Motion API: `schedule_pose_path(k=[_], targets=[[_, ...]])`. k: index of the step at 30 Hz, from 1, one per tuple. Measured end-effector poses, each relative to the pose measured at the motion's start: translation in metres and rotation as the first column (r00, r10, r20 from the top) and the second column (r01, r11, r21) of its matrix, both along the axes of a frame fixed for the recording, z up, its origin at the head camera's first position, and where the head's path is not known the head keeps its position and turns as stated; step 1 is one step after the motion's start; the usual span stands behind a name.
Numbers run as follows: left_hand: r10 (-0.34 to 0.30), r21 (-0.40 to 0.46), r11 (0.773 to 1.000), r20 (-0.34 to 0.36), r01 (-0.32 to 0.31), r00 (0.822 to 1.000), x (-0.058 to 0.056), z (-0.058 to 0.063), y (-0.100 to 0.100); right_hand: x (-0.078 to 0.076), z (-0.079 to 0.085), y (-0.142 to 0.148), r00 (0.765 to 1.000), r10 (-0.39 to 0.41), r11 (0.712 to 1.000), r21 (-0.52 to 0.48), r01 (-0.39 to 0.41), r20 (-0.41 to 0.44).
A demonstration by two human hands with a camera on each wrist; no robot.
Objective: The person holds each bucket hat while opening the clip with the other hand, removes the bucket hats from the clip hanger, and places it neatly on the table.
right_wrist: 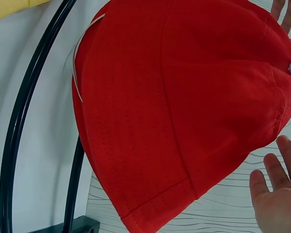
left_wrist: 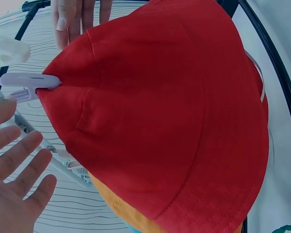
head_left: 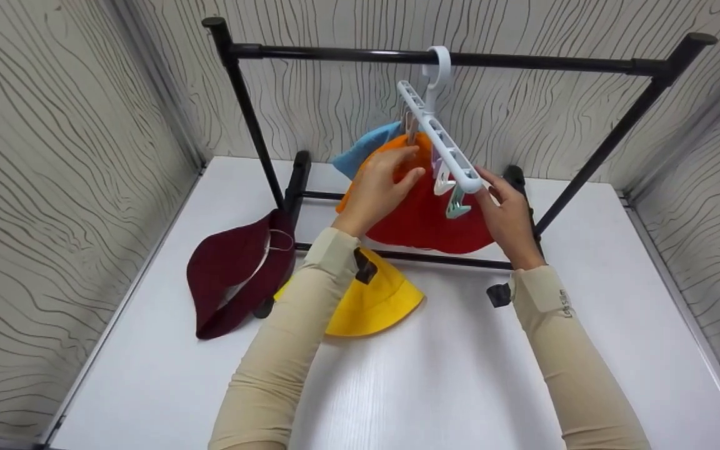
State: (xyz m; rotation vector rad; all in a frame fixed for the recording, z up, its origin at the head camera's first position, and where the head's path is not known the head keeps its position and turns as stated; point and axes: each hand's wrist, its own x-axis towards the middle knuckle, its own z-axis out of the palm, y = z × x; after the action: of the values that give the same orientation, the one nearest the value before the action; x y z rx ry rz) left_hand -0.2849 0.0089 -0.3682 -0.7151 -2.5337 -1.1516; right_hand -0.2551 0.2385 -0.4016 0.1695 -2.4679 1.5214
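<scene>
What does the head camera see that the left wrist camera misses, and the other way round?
Only the head view shows the maroon hat and yellow hat lying on the white table, the blue hat, the rack's top rail and both sleeves. Only the left wrist view shows, close up, the white clip pinching the red hat's edge. Both show the red hat, an orange hat behind it, the white clip hanger, and the left hand and right hand, fingers relaxed.

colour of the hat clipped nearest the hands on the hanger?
Red. The red bucket hat shows best in the left wrist view, held by a white clip.
</scene>
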Motion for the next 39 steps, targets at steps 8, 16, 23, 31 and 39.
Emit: schedule_pose_path(k=[8,16,23,31,39], targets=[[-0.039,0.029,0.999,0.025,0.039,0.999,-0.002,0.003,0.006,-0.002,0.001,-0.004,1.0,0.024,1.0,0.005,-0.024,-0.012],[-0.059,0.057,0.997,0.026,0.058,0.998,-0.004,0.005,0.008,-0.005,0.001,-0.007,0.998,0.046,0.999,0.03,-0.045,-0.039],[-0.059,0.06,0.997,0.044,0.056,0.997,-0.004,0.008,0.011,-0.005,0.002,-0.009,0.997,0.056,0.998,0.031,-0.054,-0.057],[-0.06,0.094,0.994,0.089,0.051,0.994,-0.005,0.011,0.018,-0.006,0.004,-0.011,0.995,0.045,0.995,0.092,-0.037,-0.09],[-0.091,0.149,0.986,0.134,0.071,0.987,-0.006,0.012,0.023,-0.007,0.006,-0.012,0.994,0.043,0.992,0.122,-0.03,-0.098]])
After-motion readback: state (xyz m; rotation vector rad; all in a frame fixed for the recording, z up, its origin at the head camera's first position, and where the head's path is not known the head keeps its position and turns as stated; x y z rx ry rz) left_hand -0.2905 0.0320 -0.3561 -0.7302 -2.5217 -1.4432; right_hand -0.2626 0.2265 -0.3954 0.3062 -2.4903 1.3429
